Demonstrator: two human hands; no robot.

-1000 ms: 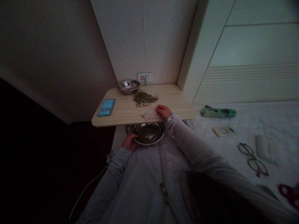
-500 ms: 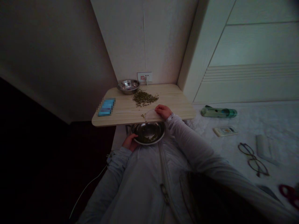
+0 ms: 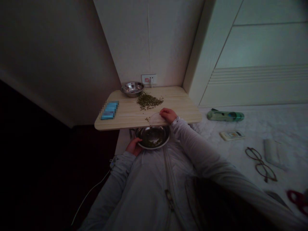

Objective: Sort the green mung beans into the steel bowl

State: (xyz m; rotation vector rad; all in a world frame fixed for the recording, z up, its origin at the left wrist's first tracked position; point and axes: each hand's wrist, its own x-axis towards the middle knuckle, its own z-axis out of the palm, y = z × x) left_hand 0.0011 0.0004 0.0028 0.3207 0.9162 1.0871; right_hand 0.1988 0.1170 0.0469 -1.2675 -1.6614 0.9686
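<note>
My left hand (image 3: 134,146) is closed on the left rim of a metal bowl (image 3: 160,146), its thumb over the edge. This bowl sits at my lap, partly under the front edge of a small wooden table (image 3: 125,114), and holds some small green beans or seeds (image 3: 155,142). My right hand (image 3: 168,115) rests at the table's front, fingers pinched on a thin, clear, rounded plastic piece (image 3: 155,119) lying against the tabletop. A few green grains (image 3: 147,119) lie just left of it. Farther back spreads a larger pile of the same grains (image 3: 148,101).
A second metal bowl (image 3: 132,89) stands at the table's back left; a blurred-out phone (image 3: 110,110) lies at the left edge. On the bed to the right are a green bottle (image 3: 225,115), a phone-like device (image 3: 232,135), glasses (image 3: 261,164) and red-handled scissors (image 3: 297,200).
Both hands keep their places, the left on the bowl and the right on the plastic piece. Nothing else has visibly moved.
</note>
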